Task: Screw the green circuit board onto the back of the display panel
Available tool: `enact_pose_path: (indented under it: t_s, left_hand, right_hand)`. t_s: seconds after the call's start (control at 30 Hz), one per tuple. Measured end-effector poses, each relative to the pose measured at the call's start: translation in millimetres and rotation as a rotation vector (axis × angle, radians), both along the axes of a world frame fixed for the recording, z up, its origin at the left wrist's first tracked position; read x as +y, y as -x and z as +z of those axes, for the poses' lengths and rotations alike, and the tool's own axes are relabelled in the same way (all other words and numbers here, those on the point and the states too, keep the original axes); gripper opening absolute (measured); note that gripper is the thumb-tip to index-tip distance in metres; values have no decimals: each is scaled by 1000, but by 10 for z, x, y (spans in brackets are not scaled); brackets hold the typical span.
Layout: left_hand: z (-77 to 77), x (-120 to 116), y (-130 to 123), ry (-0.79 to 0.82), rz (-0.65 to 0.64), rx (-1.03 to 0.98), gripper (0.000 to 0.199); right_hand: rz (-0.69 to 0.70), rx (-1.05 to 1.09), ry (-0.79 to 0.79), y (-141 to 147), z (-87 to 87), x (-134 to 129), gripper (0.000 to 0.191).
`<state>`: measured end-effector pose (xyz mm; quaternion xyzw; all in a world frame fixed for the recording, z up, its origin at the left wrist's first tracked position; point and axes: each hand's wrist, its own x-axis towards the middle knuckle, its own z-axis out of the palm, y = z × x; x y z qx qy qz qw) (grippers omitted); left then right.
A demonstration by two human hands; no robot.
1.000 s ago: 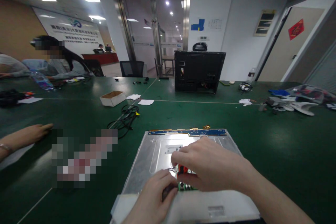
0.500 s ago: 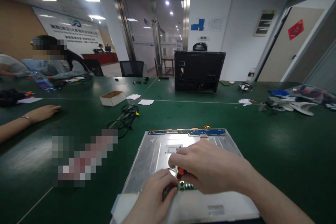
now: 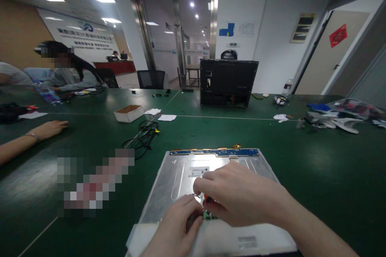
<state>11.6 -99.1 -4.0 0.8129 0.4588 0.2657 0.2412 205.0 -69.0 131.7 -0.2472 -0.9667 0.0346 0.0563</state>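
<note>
A flat silver display panel [image 3: 159,192] lies on the green table in front of me, with a narrow blue circuit strip [image 3: 211,152] along its far edge. My right hand [image 3: 238,192] is over the panel, fingers curled round a red-and-black tool handle [image 3: 208,199]; its working end is hidden. Close beside it, my left hand [image 3: 181,221] has thumb and fingers pinched at a small green circuit board [image 3: 208,215]. What the left fingers hold cannot be made out. A pale sheet-like cover [image 3: 247,233] lies across the panel's near part.
Black cables [image 3: 144,134] and an open white box [image 3: 129,113] lie beyond the panel to the left. A black monitor housing [image 3: 227,82] stands farther back. Another person's forearm and hand [image 3: 45,130] rest on the table at left. Loose parts [image 3: 328,120] lie at far right.
My right hand has shifted slightly down over the green board, so less of the board and the red-and-black handle shows. The left hand stays nearly in place.
</note>
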Motion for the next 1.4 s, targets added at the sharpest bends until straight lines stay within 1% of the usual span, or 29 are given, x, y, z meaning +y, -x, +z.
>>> enact_pose_path:
  t_s: [0.33,0.5,0.67,0.73,0.93,1.17,1.27,1.4]
  left_hand:
    - [-94,-2,26,3,13,39,11]
    - [-41,-5,17,-3,-20,0,16]
    - [24,-4,2,-3,-21,-19,16]
    - [35,-5,-3,1,-14,-25,15]
    - [43,-6,-3,28,-16,-24,13]
    - [40,-6,-8,44,-2,-50,16]
    - [34,-9,-8,62,-5,-33,16]
    - [30,-5,-9,61,-20,-10,15]
  right_hand:
    - [39,13,14,2,22,-21,15]
    - [1,7,-11,23,-2,-14,7]
    - [-46,-3,-27,33,-21,1,12]
    - [-43,0,-18,25,-14,-2,12]
    - [19,12,43,-4,16,-16,14]
    - [-39,18,0,19,14,2,9]
    - [-60,9,0,20,10,19,10]
    - [-47,20,-17,3,12,12,15]
